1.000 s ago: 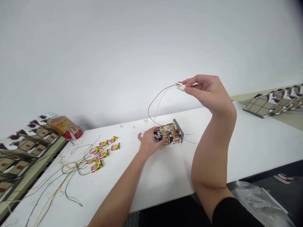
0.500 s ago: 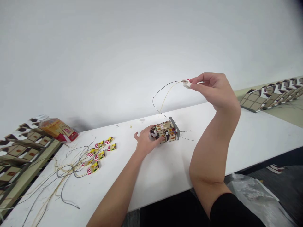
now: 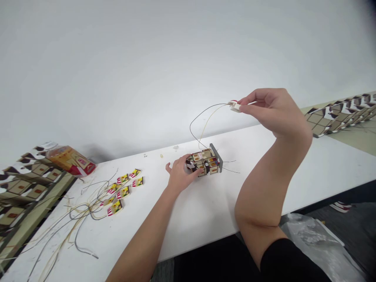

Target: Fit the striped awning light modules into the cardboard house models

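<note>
A small model house (image 3: 202, 161) lies on its side on the white table, its grey base (image 3: 216, 158) facing right. My left hand (image 3: 182, 172) is closed around its roof end. Raised above the table, my right hand (image 3: 268, 105) pinches a small white piece (image 3: 234, 106) with a bit of red on top. One black wire (image 3: 192, 121) and one pale yellow wire (image 3: 207, 121) run from that piece down to the house. Two thin wire ends (image 3: 232, 168) stick out past the base.
Several small red, white and yellow pieces (image 3: 123, 192) with tangled wires (image 3: 88, 209) lie at the left. A drink bottle (image 3: 72, 158) leans beside rows of model houses (image 3: 20, 188). More houses (image 3: 335, 117) stand at the right; a plastic bag (image 3: 317, 243) is below the table edge.
My right hand has shifted slightly right with the white piece, and the wires have followed. My left hand stays on the house.
</note>
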A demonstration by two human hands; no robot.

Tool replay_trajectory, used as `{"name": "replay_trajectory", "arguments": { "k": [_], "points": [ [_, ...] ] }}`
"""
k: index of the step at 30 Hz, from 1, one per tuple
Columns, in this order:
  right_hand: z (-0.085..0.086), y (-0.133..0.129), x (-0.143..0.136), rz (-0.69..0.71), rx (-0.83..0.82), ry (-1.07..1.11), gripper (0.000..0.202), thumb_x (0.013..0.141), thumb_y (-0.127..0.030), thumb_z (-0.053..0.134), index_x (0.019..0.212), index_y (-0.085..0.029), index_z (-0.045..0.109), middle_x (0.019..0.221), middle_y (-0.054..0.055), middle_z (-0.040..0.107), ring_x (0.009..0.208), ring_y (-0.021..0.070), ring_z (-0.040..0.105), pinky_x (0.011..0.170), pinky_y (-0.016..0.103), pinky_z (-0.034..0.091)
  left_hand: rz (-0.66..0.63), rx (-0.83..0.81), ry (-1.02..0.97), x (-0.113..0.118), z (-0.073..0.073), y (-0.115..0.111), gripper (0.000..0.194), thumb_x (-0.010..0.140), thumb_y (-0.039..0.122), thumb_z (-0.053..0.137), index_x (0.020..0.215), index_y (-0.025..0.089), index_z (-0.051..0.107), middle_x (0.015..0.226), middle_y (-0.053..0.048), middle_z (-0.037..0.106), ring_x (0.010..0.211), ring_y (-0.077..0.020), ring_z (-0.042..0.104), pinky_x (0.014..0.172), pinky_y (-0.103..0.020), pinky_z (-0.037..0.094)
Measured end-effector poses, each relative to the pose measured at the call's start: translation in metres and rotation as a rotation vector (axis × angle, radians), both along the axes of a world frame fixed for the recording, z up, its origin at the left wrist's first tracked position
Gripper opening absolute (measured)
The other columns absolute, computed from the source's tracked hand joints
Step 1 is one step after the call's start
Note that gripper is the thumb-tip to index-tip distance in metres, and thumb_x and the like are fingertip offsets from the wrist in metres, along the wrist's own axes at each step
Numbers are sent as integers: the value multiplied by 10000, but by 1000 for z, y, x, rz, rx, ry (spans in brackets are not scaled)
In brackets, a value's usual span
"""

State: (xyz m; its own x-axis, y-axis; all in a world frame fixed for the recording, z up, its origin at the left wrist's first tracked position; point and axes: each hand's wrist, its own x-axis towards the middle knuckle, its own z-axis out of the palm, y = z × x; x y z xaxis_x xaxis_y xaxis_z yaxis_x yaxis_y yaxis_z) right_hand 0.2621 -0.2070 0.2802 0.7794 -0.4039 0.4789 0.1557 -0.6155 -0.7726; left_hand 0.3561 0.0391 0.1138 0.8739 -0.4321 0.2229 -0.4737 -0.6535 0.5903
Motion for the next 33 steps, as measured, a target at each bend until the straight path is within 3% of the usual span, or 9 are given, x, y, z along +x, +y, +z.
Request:
{"name": "replay_trajectory", "arguments": {
  "k": [13,25,33],
  "points": [
    [-3,-6,2,46,-17,-25,144,771,-396,696,794,-255,688,866,58,688,913,276,637,821,458,501,6,13,4,-1,2,0,603,727,607,654,1240,331,496,1265,-25,610,1250,-299,474,1120,-603,87],
    [-12,-12,31,-30,30,46,146,706,-362,728,740,-227,684,820,47,671,796,230,603,749,446,483,3,5,-5,-1,1,-1,601,730,606,656,1239,333,489,1277,-20,603,1248,-292,478,1117,-602,87],
    [-18,-18,37,3,22,58,123,704,-356,718,717,-239,682,775,39,667,766,221,598,717,428,488,-3,14,3,-3,3,-1,597,737,594,652,1243,329,479,1297,-24,591,1255,-290,473,1120,-599,81]
  ]
}}
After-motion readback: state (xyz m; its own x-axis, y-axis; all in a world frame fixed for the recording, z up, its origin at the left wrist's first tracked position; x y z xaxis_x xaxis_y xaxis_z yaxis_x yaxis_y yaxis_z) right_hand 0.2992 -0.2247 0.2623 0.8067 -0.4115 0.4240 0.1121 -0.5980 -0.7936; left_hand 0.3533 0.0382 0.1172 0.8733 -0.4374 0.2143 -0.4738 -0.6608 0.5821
